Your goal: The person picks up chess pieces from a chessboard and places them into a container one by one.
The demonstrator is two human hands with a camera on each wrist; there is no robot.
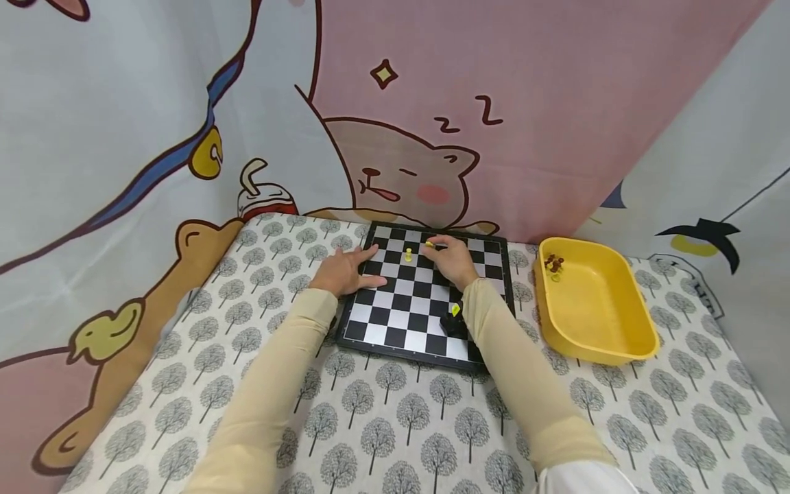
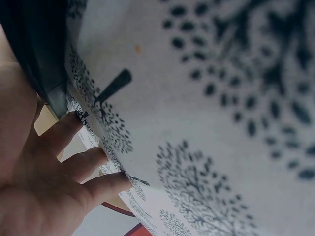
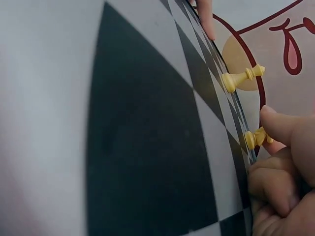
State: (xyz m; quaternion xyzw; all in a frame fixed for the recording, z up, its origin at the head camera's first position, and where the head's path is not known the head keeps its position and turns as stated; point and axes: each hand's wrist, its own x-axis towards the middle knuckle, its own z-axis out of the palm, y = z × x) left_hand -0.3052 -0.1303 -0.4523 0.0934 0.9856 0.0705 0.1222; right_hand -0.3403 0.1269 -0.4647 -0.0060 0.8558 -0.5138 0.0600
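A black-and-white chessboard (image 1: pixel 398 319) lies on the cloth. My left hand (image 1: pixel 343 271) rests at its left edge, thumb and forefinger spread onto the squares; in the left wrist view, the other fingers (image 2: pixel 106 184) extend beside the board's dark side. Near the far edge, my right hand (image 1: pixel 452 259) pinches a small pale-yellow chess piece (image 3: pixel 251 139) between thumb and finger. Its top is partly hidden by the fingertips. A taller yellow chess piece (image 1: pixel 408 255) stands upright on the board, left of the right hand and apart from it.
To the right of the board sits a yellow bin (image 1: pixel 595 350), with small brown and yellow pieces (image 1: pixel 553 263) in its far left corner. A black object with a yellow mark (image 1: pixel 455 322) is beside the right forearm. A tree-print cloth (image 1: pixel 389 412) covers the table; a cartoon curtain hangs behind.
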